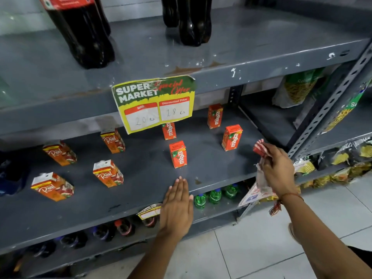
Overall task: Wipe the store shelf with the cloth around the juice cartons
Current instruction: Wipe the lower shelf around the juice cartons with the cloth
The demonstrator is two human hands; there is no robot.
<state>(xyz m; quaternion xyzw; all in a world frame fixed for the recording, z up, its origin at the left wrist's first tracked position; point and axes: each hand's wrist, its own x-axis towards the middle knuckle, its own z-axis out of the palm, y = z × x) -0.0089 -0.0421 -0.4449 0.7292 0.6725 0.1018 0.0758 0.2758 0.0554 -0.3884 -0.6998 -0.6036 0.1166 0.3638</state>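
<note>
The grey metal shelf [141,178] carries several orange Maaza cartons [178,154] on its right half and several Real juice cartons [108,173] on its left half. My left hand [178,206] lies flat with fingers together at the shelf's front edge, just below the nearest Maaza carton, holding nothing. My right hand [278,170] is raised at the shelf's right end, gripping a red-and-white cloth [259,148]. The cloth bunches above my fingers and hangs down below them, off the shelf surface.
Dark cola bottles [80,33] stand on the shelf above, and a yellow price sign [155,103] hangs from its edge. Green bottles [215,196] and dark bottles sit on the lower shelf. A perforated upright post [330,103] and snack packets [298,87] are to the right. White tiled floor lies below.
</note>
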